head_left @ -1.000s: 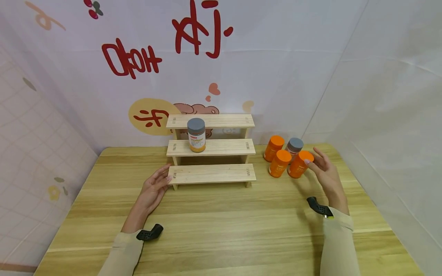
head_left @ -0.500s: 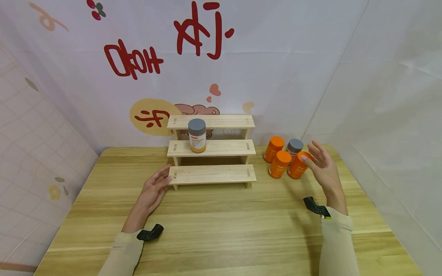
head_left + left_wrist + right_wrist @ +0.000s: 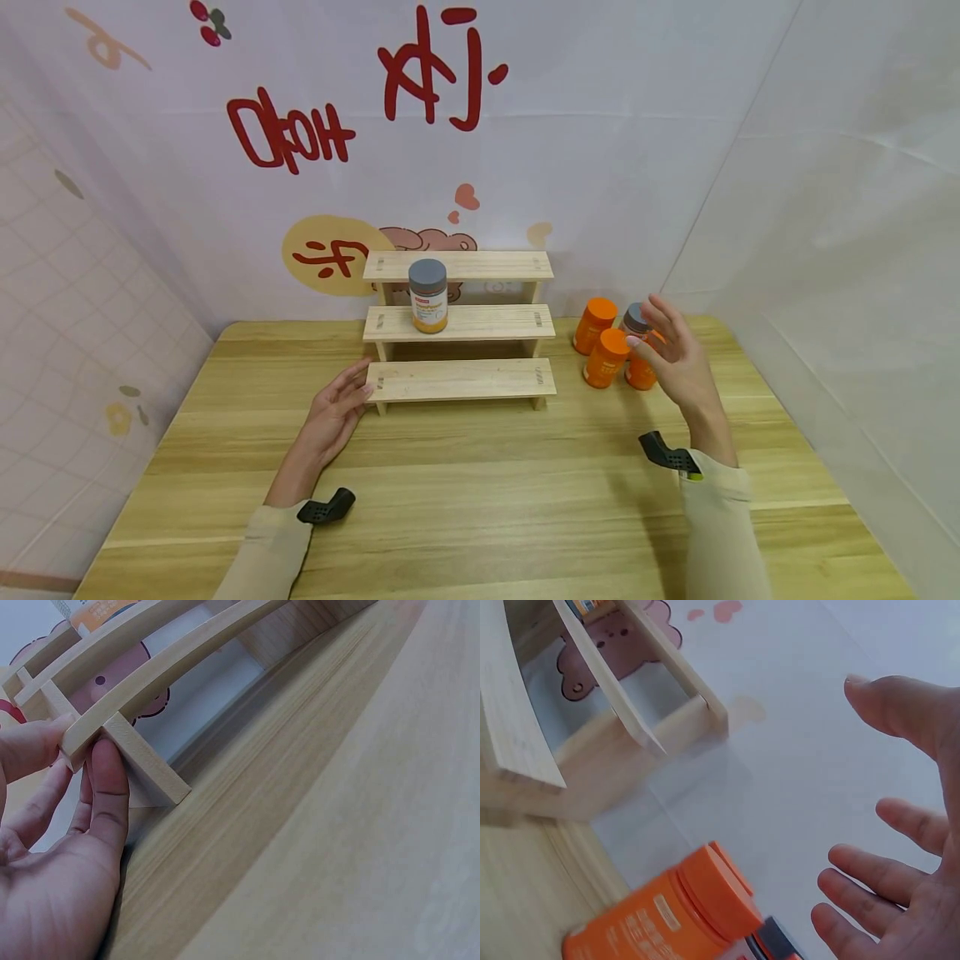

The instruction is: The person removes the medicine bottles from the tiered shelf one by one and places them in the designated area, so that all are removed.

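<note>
My left hand (image 3: 332, 417) pinches the left end of a three-step wooden display shelf (image 3: 461, 380). In the left wrist view its thumb lies on the lowest board (image 3: 112, 712), with fingers underneath. A grey-capped supplement bottle (image 3: 429, 310) stands upright on the middle step, left of centre. My right hand (image 3: 681, 367) hovers, fingers spread and holding nothing, over a cluster right of the shelf. That cluster has an orange bottle (image 3: 606, 360) in front, another orange bottle (image 3: 596, 323) behind, a third orange bottle (image 3: 640, 374) partly hidden by the hand, and a second grey-capped bottle (image 3: 634, 318).
The wood-grain table (image 3: 480, 500) stretches in front of the shelf. A white printed backdrop (image 3: 600, 167) rises right behind it, and white sheets (image 3: 847, 275) close off both sides. Black wrist cameras (image 3: 326, 507) sit on both sleeves.
My right hand has left the right-hand orange bottle, rising and moving left over the cluster. That bottle stays in place. My left hand keeps its grip on the shelf.
</note>
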Demonstrator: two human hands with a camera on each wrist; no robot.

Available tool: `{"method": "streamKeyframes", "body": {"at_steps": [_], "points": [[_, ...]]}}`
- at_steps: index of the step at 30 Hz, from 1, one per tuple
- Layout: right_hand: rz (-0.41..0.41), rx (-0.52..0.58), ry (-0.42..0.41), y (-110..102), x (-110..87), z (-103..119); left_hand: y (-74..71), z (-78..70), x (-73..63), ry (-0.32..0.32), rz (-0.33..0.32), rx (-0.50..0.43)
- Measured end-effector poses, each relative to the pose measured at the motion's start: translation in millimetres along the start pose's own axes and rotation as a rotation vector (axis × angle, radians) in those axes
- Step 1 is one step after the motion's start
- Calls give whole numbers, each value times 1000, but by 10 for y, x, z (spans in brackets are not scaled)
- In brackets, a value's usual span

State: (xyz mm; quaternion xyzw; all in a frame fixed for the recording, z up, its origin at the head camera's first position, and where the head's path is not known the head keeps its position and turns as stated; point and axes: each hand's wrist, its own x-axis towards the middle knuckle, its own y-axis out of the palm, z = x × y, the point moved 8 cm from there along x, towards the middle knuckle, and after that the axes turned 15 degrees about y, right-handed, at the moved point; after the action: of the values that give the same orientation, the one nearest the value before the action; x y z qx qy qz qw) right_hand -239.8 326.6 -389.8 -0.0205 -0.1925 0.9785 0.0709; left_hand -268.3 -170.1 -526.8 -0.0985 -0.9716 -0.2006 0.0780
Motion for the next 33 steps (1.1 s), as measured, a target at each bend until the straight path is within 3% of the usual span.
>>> {"method": "streamKeyframes", "body": {"at_steps": [14, 25, 33], "points": [[98, 10, -106, 468, -33, 180, 7, -22, -15, -3, -5, -1], [164, 10, -120, 843, -72, 252, 13, 2, -9, -6, -11, -5], [243, 27, -172, 1201, -34, 464, 0, 1, -20, -6, -19, 4]]}}
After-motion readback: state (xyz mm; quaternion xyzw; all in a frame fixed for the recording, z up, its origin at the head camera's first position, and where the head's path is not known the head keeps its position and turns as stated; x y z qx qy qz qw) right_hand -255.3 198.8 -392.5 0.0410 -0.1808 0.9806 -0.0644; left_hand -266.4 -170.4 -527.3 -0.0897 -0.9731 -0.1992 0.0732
